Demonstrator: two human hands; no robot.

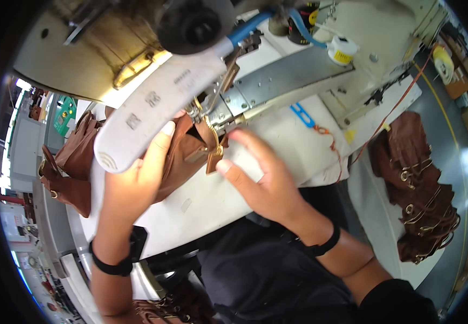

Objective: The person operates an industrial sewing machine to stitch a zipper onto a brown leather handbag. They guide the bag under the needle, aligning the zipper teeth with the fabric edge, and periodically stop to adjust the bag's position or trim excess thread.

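Note:
A brown leather bag [177, 154] lies on the pale sewing machine table, its edge at the presser foot [196, 110]. My left hand [137, 175] grips the bag at its left side, thumb on top; the other fingers are mostly hidden by the leather and a white oblong housing [156, 110]. A gold-coloured zip [212, 132] runs along the bag's edge. To the right, my right hand [269, 183] has thumb and index finger stretched apart beside a small brown leather tab [214, 162]. The thumb tip is very near the tab; whether it touches, I cannot tell.
More brown bags [72, 167] stand at the left, and a pile of brown bags [415, 189] hangs at the right. A blue plastic tool [302, 115] with an orange cord lies on the table [191, 208]. Above it is the machine's metal bed [293, 73], with a thread spool [343, 50].

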